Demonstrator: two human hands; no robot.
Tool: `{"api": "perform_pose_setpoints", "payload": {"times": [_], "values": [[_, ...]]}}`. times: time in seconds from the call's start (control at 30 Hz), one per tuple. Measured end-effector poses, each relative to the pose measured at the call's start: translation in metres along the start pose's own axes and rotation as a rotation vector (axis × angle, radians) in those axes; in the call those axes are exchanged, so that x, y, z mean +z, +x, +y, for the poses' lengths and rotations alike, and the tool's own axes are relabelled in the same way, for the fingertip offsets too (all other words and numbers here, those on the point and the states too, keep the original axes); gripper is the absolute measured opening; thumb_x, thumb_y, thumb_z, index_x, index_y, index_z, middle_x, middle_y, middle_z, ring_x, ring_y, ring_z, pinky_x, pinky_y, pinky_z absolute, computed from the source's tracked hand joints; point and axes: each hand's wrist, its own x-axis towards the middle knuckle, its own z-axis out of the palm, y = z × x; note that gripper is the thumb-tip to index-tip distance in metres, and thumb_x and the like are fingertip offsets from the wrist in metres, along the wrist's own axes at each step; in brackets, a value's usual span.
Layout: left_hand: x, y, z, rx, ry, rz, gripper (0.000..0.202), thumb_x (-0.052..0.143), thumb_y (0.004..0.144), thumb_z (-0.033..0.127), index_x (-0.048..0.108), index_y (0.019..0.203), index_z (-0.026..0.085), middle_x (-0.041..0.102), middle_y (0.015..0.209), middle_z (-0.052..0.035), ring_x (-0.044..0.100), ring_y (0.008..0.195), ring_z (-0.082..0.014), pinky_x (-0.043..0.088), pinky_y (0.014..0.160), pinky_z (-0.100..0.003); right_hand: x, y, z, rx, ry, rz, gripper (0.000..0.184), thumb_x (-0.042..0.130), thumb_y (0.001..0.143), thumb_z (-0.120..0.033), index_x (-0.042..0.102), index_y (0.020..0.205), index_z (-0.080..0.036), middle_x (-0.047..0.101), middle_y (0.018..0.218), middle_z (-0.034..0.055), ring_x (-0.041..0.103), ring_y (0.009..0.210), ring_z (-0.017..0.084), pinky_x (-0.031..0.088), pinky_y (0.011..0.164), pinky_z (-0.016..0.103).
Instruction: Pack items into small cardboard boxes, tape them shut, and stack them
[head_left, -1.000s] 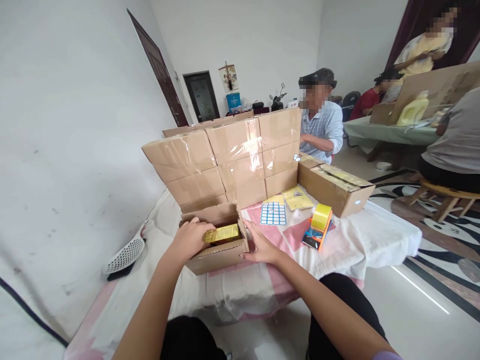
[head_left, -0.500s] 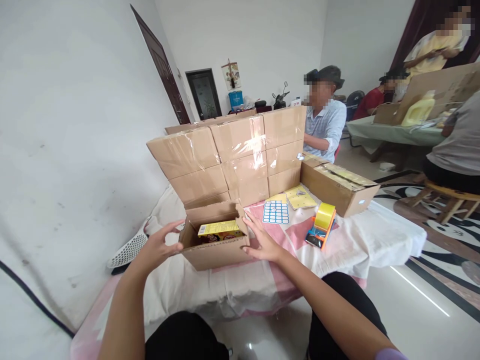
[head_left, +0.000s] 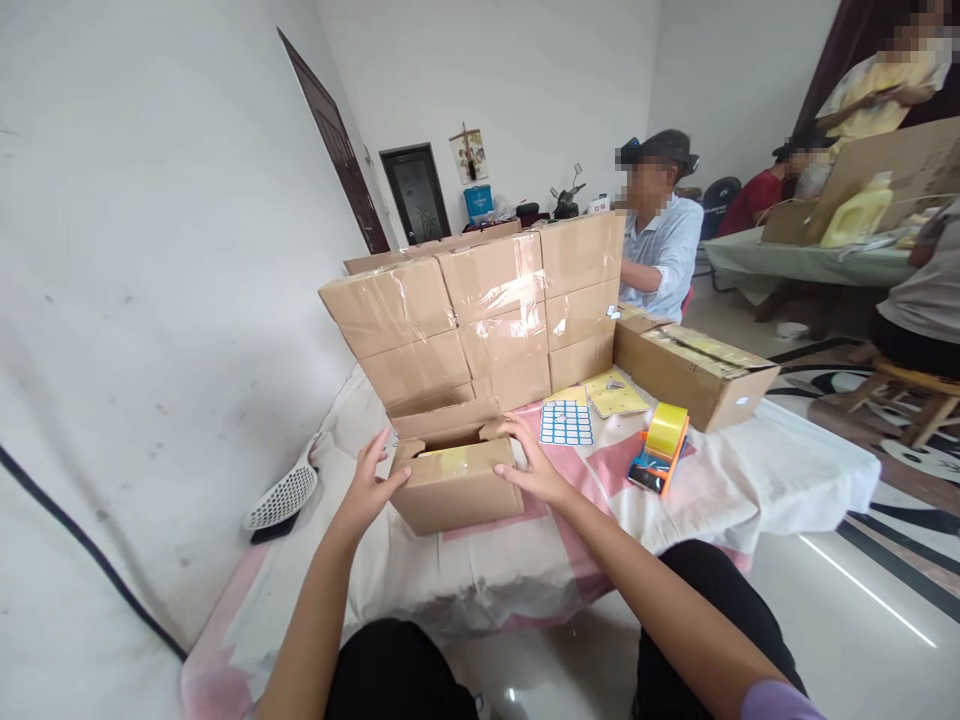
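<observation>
A small cardboard box (head_left: 457, 505) sits on the cloth-covered table in front of me, held between my two hands. Its near flap (head_left: 480, 459) is folded inward over the opening, while the far flap (head_left: 454, 416) stands up. Only a sliver of yellow packaging shows inside. My left hand (head_left: 371, 487) is at the left end, thumb on the near top corner and fingers along the side. At the right end, my right hand (head_left: 534, 465) has its fingertips by the side flap and its thumb against the near edge.
Taped cardboard boxes (head_left: 495, 315) are stacked behind. To the right lie a label sheet (head_left: 566, 424), a yellow card (head_left: 616, 395) and a tape dispenser (head_left: 661, 448). A long carton (head_left: 694, 370) stands beyond them. A white perforated item (head_left: 283, 497) lies at left. A person (head_left: 660, 235) sits opposite.
The near flap has come down over the opening, hiding most of the yellow packages inside. My hands have closed in on the box ends. The view has shifted slightly.
</observation>
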Motion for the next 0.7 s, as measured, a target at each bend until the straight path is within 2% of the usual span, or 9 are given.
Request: {"api": "perform_pose_setpoints", "payload": {"times": [0.1, 0.17, 0.27, 0.33, 0.4, 0.47, 0.57, 0.63, 0.7], "values": [[0.007, 0.004, 0.011, 0.085, 0.124, -0.008, 0.081, 0.059, 0.086, 0.033, 0.028, 0.161, 0.028, 0.014, 0.171, -0.009, 0.016, 0.157, -0.0322, 0.026, 0.122, -0.052, -0.002, 0.001, 0.004, 0.006, 0.075, -0.019, 0.093, 0.073, 0.085, -0.046, 0.019, 0.16, -0.034, 0.024, 0.167, 0.0093, 0.024, 0.155, 0.029, 0.026, 0.125, 0.051], [0.012, 0.004, 0.023, 0.149, 0.243, -0.017, 0.082, 0.054, 0.084, 0.021, 0.028, 0.161, 0.031, 0.015, 0.171, -0.0046, 0.008, 0.158, -0.0301, 0.013, 0.126, -0.055, -0.005, 0.002, 0.004, 0.018, 0.075, -0.041, 0.1, 0.074, 0.085, -0.045, 0.012, 0.162, -0.035, 0.021, 0.169, 0.0086, 0.024, 0.155, 0.029, 0.025, 0.125, 0.052], [0.02, 0.004, 0.042, 0.221, 0.419, -0.056, 0.082, 0.048, 0.08, 0.009, 0.038, 0.156, 0.035, 0.023, 0.169, 0.0003, 0.011, 0.158, -0.0287, 0.011, 0.125, -0.058, -0.01, 0.004, -0.001, 0.012, 0.02, -0.048, 0.099, 0.077, 0.083, -0.045, 0.018, 0.162, -0.034, 0.032, 0.162, 0.0108, 0.034, 0.15, 0.029, 0.029, 0.124, 0.051], [0.026, 0.004, 0.053, 0.235, 0.507, -0.137, 0.073, 0.042, 0.08, 0.005, 0.054, 0.147, 0.034, 0.039, 0.162, -0.0009, 0.027, 0.154, -0.0278, 0.01, 0.125, -0.06, -0.013, 0.007, -0.005, -0.027, -0.049, -0.061, 0.084, 0.079, 0.081, -0.046, 0.04, 0.155, -0.03, 0.044, 0.15, 0.0118, 0.044, 0.142, 0.028, 0.035, 0.121, 0.048], [0.032, 0.004, 0.065, 0.234, 0.541, -0.235, 0.059, 0.04, 0.087, 0.009, 0.066, 0.135, 0.031, 0.054, 0.152, -0.0026, 0.043, 0.146, -0.0267, 0.016, 0.125, -0.056, -0.017, 0.007, -0.008, -0.063, -0.139, -0.075, 0.066, 0.079, 0.081, -0.047, 0.059, 0.14, -0.027, 0.05, 0.141, 0.012, 0.05, 0.136, 0.028, 0.038, 0.118, 0.046], [0.037, 0.001, 0.078, 0.221, 0.533, -0.303, 0.045, 0.044, 0.095, 0.028, 0.067, 0.134, 0.027, 0.054, 0.151, -0.0052, 0.046, 0.144, -0.0279, 0.029, 0.122, -0.049, -0.023, 0.003, -0.008, -0.078, -0.244, -0.055, 0.059, 0.077, 0.083, -0.048, 0.062, 0.136, -0.026, 0.051, 0.143, 0.013, 0.05, 0.137, 0.029, 0.039, 0.117, 0.048], [0.047, -0.007, 0.098, 0.174, 0.551, -0.358, 0.071, 0.061, 0.088, 0.054, 0.049, 0.152, 0.026, 0.043, 0.159, -0.0082, 0.043, 0.146, -0.0323, 0.041, 0.114, -0.044, -0.041, -0.013, -0.009, -0.124, -0.422, 0.022, 0.065, 0.073, 0.087, -0.046, 0.052, 0.145, -0.027, 0.049, 0.15, 0.0144, 0.046, 0.141, 0.031, 0.038, 0.117, 0.052], [0.054, -0.01, 0.109, 0.139, 0.61, -0.374, 0.085, 0.068, 0.082, 0.052, 0.039, 0.157, 0.026, 0.039, 0.161, -0.0106, 0.043, 0.145, -0.0347, 0.042, 0.112, -0.046, -0.058, -0.029, -0.013, -0.198, -0.539, 0.117, 0.059, 0.069, 0.09, -0.04, 0.051, 0.144, -0.026, 0.05, 0.149, 0.0145, 0.045, 0.14, 0.031, 0.039, 0.116, 0.054], [0.061, -0.011, 0.115, 0.133, 0.679, -0.37, 0.083, 0.072, 0.081, 0.045, 0.043, 0.155, 0.023, 0.036, 0.162, -0.0127, 0.044, 0.144, -0.0365, 0.041, 0.112, -0.046, -0.079, -0.045, -0.018, -0.253, -0.63, 0.254, 0.048, 0.066, 0.092, -0.032, 0.054, 0.138, -0.026, 0.053, 0.143, 0.0144, 0.048, 0.137, 0.031, 0.041, 0.113, 0.055]]}}
